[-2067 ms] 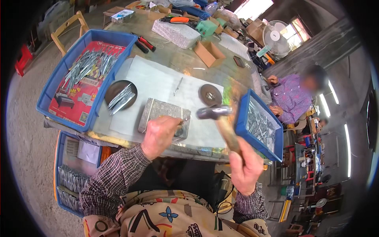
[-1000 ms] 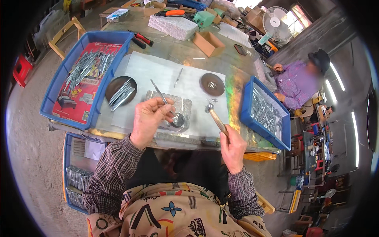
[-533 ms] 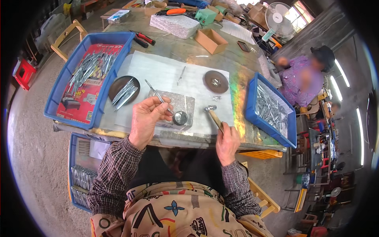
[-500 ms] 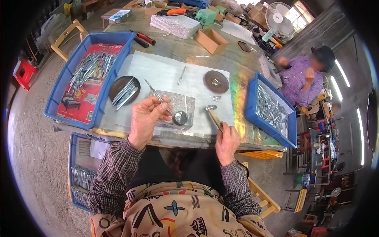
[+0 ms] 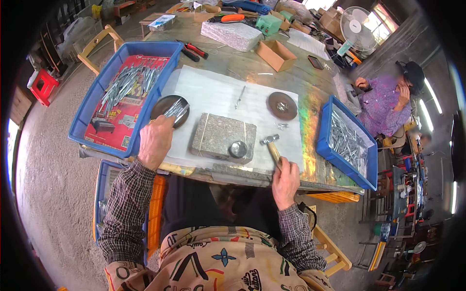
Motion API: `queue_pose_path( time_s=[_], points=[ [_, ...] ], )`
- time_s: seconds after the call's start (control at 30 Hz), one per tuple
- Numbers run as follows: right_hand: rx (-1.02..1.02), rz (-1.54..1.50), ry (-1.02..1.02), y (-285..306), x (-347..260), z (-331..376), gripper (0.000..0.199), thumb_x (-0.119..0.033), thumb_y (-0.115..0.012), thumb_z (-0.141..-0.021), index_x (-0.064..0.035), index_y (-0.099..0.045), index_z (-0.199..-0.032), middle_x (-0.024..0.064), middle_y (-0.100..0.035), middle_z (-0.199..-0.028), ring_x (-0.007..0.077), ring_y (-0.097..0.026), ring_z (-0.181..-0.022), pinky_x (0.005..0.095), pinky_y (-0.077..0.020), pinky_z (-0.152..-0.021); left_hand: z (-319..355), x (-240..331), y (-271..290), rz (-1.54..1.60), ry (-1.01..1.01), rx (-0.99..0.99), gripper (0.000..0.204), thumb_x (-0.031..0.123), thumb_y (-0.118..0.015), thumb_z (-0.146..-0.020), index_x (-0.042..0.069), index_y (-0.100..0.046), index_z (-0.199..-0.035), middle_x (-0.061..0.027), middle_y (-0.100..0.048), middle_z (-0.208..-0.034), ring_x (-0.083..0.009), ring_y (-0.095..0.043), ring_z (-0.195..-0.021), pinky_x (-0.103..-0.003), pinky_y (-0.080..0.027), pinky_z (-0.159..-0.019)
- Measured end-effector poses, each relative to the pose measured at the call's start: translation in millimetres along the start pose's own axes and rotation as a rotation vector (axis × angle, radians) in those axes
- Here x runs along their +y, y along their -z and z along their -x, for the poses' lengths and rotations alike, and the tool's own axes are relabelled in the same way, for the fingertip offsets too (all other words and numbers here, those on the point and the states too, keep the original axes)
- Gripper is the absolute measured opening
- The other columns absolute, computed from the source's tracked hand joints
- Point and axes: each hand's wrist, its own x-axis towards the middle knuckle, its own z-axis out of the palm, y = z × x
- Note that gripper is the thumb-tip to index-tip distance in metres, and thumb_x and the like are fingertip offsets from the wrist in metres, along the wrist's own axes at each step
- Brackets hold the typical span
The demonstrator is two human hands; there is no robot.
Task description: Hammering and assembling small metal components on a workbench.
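My left hand (image 5: 156, 141) reaches to the near edge of a dark round dish (image 5: 160, 105), its fingers closed and their tips partly hidden. Slim silvery metal rods (image 5: 177, 110) lie bundled in that dish, touching or very near the fingertips. My right hand (image 5: 286, 180) grips the wooden handle of a small hammer (image 5: 273, 148), its metal head over the white sheet. Between the hands sits a stone block (image 5: 222, 133) with bands around it and a round metal piece (image 5: 238, 149) at its near right corner. One thin rod (image 5: 240, 97) lies alone beyond the block.
A blue tray (image 5: 79, 121) of metal rods stands at left, another blue tray (image 5: 324, 148) at right. A second dark dish (image 5: 291, 113) holds small metal parts, with several loose pieces (image 5: 282, 126) nearby. Pliers (image 5: 196, 51), an open cardboard box (image 5: 276, 56) and a co-worker (image 5: 383, 102) are farther off.
My left hand has moved left from above the block to the dish; the rod it held is no longer distinguishable. The hammer stays in my right hand. The whole view has shifted slightly.
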Motion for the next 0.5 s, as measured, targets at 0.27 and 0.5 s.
queue_pose_path(
  time_s=[0.27, 0.5],
  points=[
    [0.007, -0.002, 0.014, -1, 1, 0, 0.041, 0.001, -0.063, -0.073, -0.0052, -0.053, -0.112, 0.0125, -0.049, -0.085, 0.0306, -0.052, -0.079, 0.0402, -0.0425, -0.066, -2, -16, -11, -0.226, -0.056, -0.043, 0.002, 0.001, -0.054, -0.073, 0.002, -0.054, -0.075, -0.0135, -0.052, -0.074, -0.0322, -0.059, -0.071, -0.042, -0.047, -0.057],
    [0.008, -0.023, 0.011, 1, -2, -2, 0.035, 0.001, -0.060, -0.077, -0.0044, -0.053, -0.112, 0.0138, -0.049, -0.086, 0.0319, -0.052, -0.079, 0.0402, -0.0417, -0.066, -1, -24, -15, -0.275, -0.045, -0.060, 0.002, 0.000, -0.053, -0.072, 0.002, -0.054, -0.071, -0.0133, -0.052, -0.074, -0.0313, -0.059, -0.071, -0.042, -0.047, -0.056]
  ],
)
